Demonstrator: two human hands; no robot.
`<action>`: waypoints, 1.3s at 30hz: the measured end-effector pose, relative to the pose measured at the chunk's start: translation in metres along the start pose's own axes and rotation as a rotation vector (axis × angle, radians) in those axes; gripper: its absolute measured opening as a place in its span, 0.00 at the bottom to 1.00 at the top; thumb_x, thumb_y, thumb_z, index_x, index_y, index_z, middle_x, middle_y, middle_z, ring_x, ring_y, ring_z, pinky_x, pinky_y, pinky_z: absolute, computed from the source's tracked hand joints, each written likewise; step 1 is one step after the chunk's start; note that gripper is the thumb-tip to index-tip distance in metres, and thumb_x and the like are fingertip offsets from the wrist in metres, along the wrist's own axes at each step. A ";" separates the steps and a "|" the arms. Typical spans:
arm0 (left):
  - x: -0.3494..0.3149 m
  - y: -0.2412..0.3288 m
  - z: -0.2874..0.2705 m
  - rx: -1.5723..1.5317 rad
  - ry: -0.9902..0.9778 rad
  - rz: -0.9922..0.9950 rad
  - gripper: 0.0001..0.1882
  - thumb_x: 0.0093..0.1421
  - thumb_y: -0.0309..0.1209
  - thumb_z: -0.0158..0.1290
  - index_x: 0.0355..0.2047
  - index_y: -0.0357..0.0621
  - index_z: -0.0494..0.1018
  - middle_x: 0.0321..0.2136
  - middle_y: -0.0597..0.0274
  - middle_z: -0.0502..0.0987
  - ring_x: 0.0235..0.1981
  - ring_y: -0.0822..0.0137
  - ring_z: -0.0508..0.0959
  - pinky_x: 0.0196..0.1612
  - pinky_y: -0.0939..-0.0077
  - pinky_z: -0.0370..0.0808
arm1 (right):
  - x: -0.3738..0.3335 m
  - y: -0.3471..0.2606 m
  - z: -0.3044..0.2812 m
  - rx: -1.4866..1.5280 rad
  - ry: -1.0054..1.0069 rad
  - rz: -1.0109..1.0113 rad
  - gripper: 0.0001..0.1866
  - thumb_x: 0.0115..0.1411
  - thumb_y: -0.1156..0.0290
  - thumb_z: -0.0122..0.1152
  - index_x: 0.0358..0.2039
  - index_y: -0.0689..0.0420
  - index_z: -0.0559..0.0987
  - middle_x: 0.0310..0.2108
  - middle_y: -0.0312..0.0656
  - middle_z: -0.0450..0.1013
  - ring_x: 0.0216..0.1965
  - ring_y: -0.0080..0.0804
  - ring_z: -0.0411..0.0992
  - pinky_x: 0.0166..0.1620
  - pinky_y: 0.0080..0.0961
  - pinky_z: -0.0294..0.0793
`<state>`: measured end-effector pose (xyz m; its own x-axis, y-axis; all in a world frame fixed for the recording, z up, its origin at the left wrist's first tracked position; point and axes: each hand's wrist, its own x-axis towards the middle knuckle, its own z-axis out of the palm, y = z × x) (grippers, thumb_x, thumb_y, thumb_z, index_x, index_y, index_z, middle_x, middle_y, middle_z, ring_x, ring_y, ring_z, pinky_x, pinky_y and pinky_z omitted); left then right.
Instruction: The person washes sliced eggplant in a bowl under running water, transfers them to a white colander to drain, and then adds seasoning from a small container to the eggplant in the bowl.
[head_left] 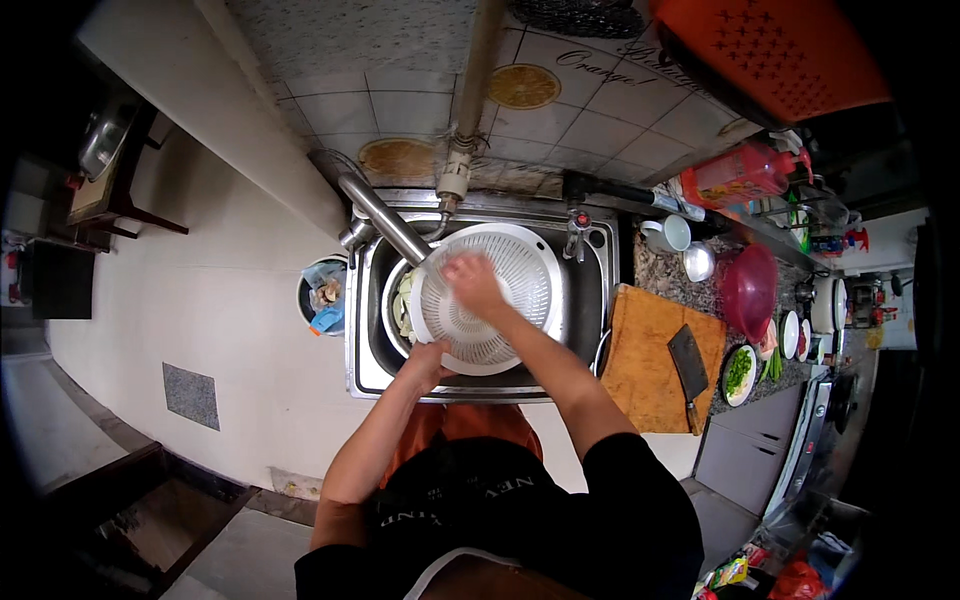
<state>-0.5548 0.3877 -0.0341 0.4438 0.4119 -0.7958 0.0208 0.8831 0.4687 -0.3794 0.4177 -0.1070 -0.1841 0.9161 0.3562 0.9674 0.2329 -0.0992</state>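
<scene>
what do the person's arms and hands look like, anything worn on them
The left hand and right hand show no gloves, though motion blur hides finer detail on the right. The left forearm and right forearm are bare, without visible markings or cables. Short black sleeves cover the upper arms.

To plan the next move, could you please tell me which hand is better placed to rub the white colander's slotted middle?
Probably the right hand: though blurred, it is over the slots of the white colander, near the faucet, while the left hand holds the rim.
</scene>
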 end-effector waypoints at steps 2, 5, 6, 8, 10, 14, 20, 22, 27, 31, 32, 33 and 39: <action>0.003 0.000 -0.007 -0.042 -0.006 0.030 0.13 0.50 0.23 0.45 0.38 0.39 0.65 0.29 0.58 0.72 0.27 0.65 0.74 0.20 0.75 0.74 | -0.002 0.028 -0.019 -0.053 -0.115 0.142 0.18 0.40 0.69 0.54 0.35 0.51 0.70 0.36 0.41 0.64 0.43 0.38 0.61 0.42 0.41 0.59; 0.012 -0.001 -0.011 -0.043 0.026 0.186 0.22 0.49 0.22 0.45 0.47 0.44 0.58 0.34 0.56 0.70 0.28 0.64 0.74 0.16 0.76 0.72 | -0.023 0.013 -0.030 -0.074 -0.287 0.554 0.18 0.42 0.65 0.54 0.36 0.54 0.69 0.35 0.44 0.64 0.43 0.40 0.60 0.43 0.41 0.59; 0.011 0.002 -0.006 -0.035 0.065 0.239 0.26 0.49 0.21 0.44 0.50 0.47 0.55 0.36 0.55 0.69 0.29 0.63 0.73 0.15 0.76 0.71 | -0.028 -0.002 -0.031 0.002 -0.429 0.733 0.19 0.44 0.61 0.54 0.37 0.55 0.68 0.37 0.47 0.64 0.44 0.43 0.60 0.44 0.42 0.58; 0.014 0.003 -0.001 0.034 0.081 0.307 0.34 0.48 0.18 0.42 0.55 0.52 0.46 0.42 0.54 0.64 0.35 0.61 0.70 0.22 0.71 0.71 | -0.031 -0.031 -0.014 0.245 -0.638 0.971 0.23 0.48 0.56 0.53 0.40 0.57 0.66 0.43 0.51 0.62 0.47 0.46 0.59 0.46 0.43 0.57; 0.027 -0.002 -0.007 0.102 0.058 0.294 0.39 0.46 0.15 0.40 0.57 0.55 0.40 0.46 0.54 0.60 0.43 0.59 0.65 0.33 0.67 0.71 | -0.053 -0.048 0.037 0.689 -0.508 0.809 0.26 0.49 0.52 0.53 0.42 0.58 0.65 0.47 0.53 0.60 0.48 0.46 0.59 0.48 0.39 0.58; 0.022 0.012 -0.012 0.106 0.076 0.182 0.43 0.43 0.15 0.41 0.58 0.56 0.39 0.44 0.53 0.61 0.44 0.58 0.65 0.38 0.70 0.71 | -0.020 -0.069 -0.028 1.340 -0.376 0.783 0.25 0.49 0.50 0.53 0.40 0.58 0.66 0.40 0.51 0.67 0.41 0.44 0.66 0.43 0.29 0.64; 0.073 -0.017 -0.046 0.166 0.066 0.539 0.27 0.46 0.19 0.40 0.49 0.40 0.53 0.38 0.54 0.67 0.34 0.62 0.72 0.30 0.70 0.73 | -0.054 -0.017 -0.071 0.419 -0.738 0.492 0.19 0.43 0.61 0.55 0.35 0.57 0.69 0.28 0.50 0.69 0.33 0.46 0.69 0.40 0.36 0.67; 0.054 -0.005 -0.034 0.098 0.037 0.423 0.24 0.47 0.20 0.39 0.47 0.37 0.56 0.36 0.54 0.68 0.31 0.62 0.73 0.26 0.74 0.74 | -0.074 0.003 -0.095 0.327 -0.530 0.593 0.18 0.43 0.60 0.55 0.34 0.56 0.70 0.33 0.49 0.69 0.37 0.46 0.67 0.40 0.37 0.67; 0.050 0.001 -0.020 -0.079 -0.019 0.108 0.13 0.50 0.25 0.43 0.37 0.34 0.62 0.29 0.57 0.70 0.26 0.67 0.74 0.25 0.78 0.76 | -0.095 0.044 -0.156 0.652 -0.196 0.818 0.12 0.48 0.67 0.54 0.33 0.56 0.71 0.26 0.41 0.70 0.28 0.29 0.69 0.33 0.23 0.69; 0.065 -0.009 -0.026 -0.255 -0.203 -0.058 0.13 0.49 0.24 0.45 0.37 0.34 0.63 0.31 0.56 0.71 0.29 0.66 0.75 0.28 0.78 0.76 | -0.123 0.061 -0.190 1.384 -0.163 1.145 0.12 0.51 0.69 0.51 0.37 0.55 0.69 0.28 0.38 0.69 0.29 0.28 0.69 0.33 0.24 0.71; 0.067 -0.010 -0.024 -0.271 -0.269 -0.129 0.15 0.48 0.24 0.45 0.38 0.34 0.63 0.33 0.54 0.71 0.31 0.62 0.74 0.30 0.75 0.76 | -0.128 0.060 -0.194 1.549 -0.168 1.245 0.12 0.52 0.69 0.50 0.38 0.55 0.69 0.29 0.39 0.69 0.29 0.30 0.70 0.33 0.26 0.71; 0.068 -0.013 -0.022 -0.333 -0.312 -0.115 0.16 0.48 0.23 0.44 0.39 0.32 0.62 0.35 0.52 0.70 0.33 0.61 0.74 0.31 0.75 0.77 | -0.129 0.055 -0.192 1.672 -0.038 1.278 0.12 0.52 0.69 0.51 0.38 0.55 0.69 0.29 0.40 0.69 0.30 0.32 0.70 0.33 0.28 0.72; 0.041 -0.014 0.021 -0.537 -0.429 -0.211 0.24 0.47 0.20 0.43 0.47 0.29 0.55 0.45 0.44 0.63 0.47 0.47 0.65 0.27 0.86 0.77 | -0.155 0.035 -0.127 1.836 0.295 1.240 0.16 0.49 0.76 0.54 0.40 0.56 0.66 0.32 0.45 0.68 0.30 0.38 0.70 0.29 0.29 0.73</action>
<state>-0.5184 0.3877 -0.0652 0.7943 0.1927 -0.5762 -0.2491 0.9683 -0.0196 -0.2947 0.2422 -0.0478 0.3945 0.7834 -0.4802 -0.6545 -0.1272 -0.7453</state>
